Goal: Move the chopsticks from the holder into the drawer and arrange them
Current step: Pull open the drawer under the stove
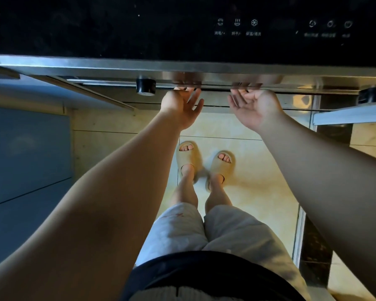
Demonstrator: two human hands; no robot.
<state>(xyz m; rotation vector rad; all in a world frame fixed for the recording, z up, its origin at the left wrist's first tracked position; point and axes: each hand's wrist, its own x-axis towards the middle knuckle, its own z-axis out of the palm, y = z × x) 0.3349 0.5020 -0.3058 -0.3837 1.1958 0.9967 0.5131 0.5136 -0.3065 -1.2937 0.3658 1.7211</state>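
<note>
The drawer (pixel 117 67) shows as a black glass front with white touch icons above a brushed steel lower edge, standing out from the cabinet. My left hand (pixel 182 107) reaches up to that steel edge, its straight fingertips touching the underside. My right hand (pixel 252 107) is beside it, palm up, with relaxed fingers touching the same edge. Neither hand holds anything. No chopsticks or holder are in view, and the drawer's inside is hidden.
A black round stopper (pixel 146 86) sits under the steel edge left of my hands, and another (pixel 371 96) sits at the far right. Grey cabinet fronts (pixel 26 159) stand to the left. My feet in beige slippers (pixel 204 164) stand on the pale tiled floor below.
</note>
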